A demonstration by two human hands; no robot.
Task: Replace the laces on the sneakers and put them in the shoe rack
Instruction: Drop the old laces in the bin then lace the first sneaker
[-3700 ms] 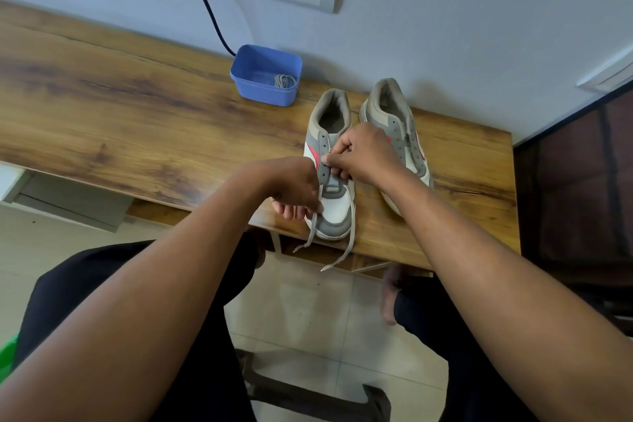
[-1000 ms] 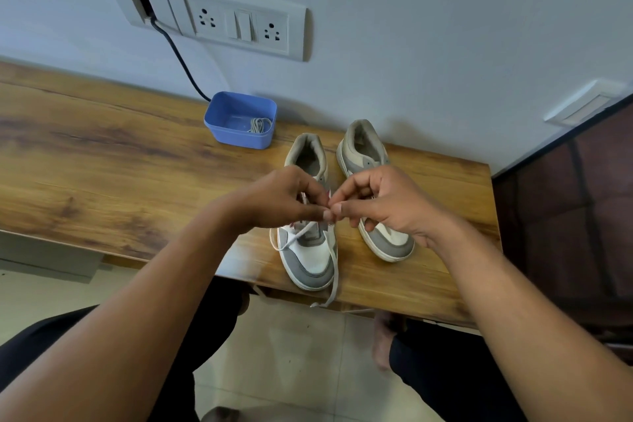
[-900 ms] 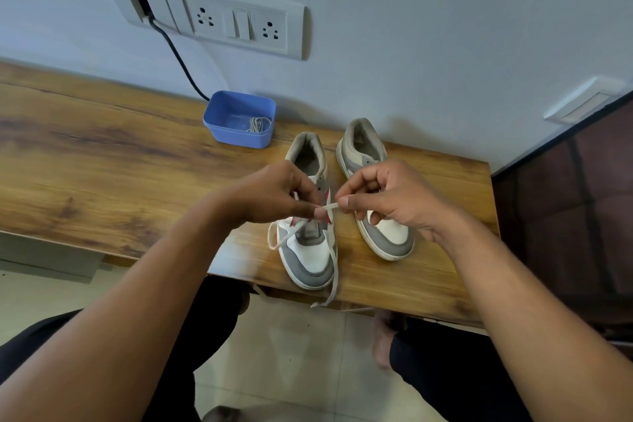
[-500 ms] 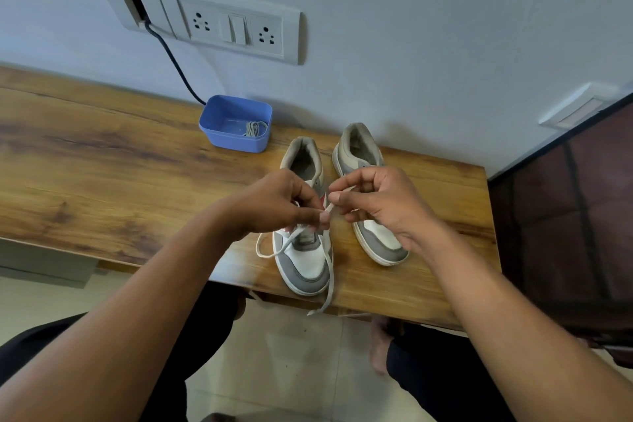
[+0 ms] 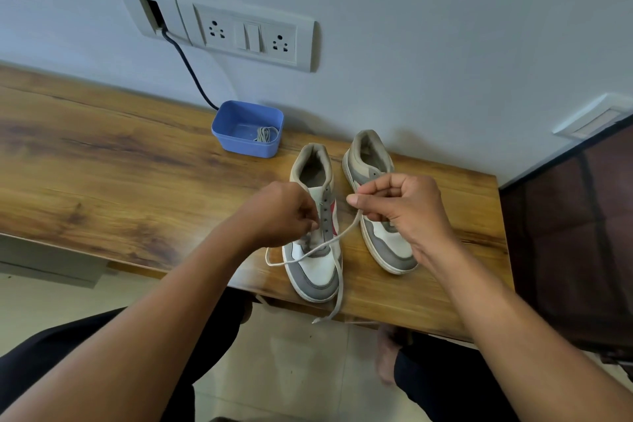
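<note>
The right hand (image 5: 404,216) was up above the pair, thumb and forefinger nipped tight on the tip of the flat off-white lace (image 5: 308,253). Holding it high kept the tip free, ready, I'd judge, for the next eyelet. From that pinch the lace ran slack down across the nearer grey-and-white sneaker with the red side flash (image 5: 315,271) and bellied out in a loop on the brown wooden table (image 5: 102,164). So nothing was drawn taut yet.

The left hand (image 5: 284,212) was curled down on that same sneaker, fingertips at the grey eyelet strip. It looked to be pinching the strip, probably to steady the shoe and keep the hole open. Whether a bit of lace was caught under those fingers too, I could not tell. The lace's other end trailed past the toe and hung over the table's front edge, out of the way.

The second grey-and-white sneaker (image 5: 390,243) stood just beside the first, toe towards the person, and showed no lace that I could see. It was parked close, presumably next in line. Behind them, against the wall, sat a small blue plastic tub (image 5: 243,147) with a coiled grey lace (image 5: 264,134) inside, a sensible spot for keeping loose laces together.

By my reckoning the job was early, with one shoe partly threaded and one waiting. No shoe rack could be made out for certain.
</note>
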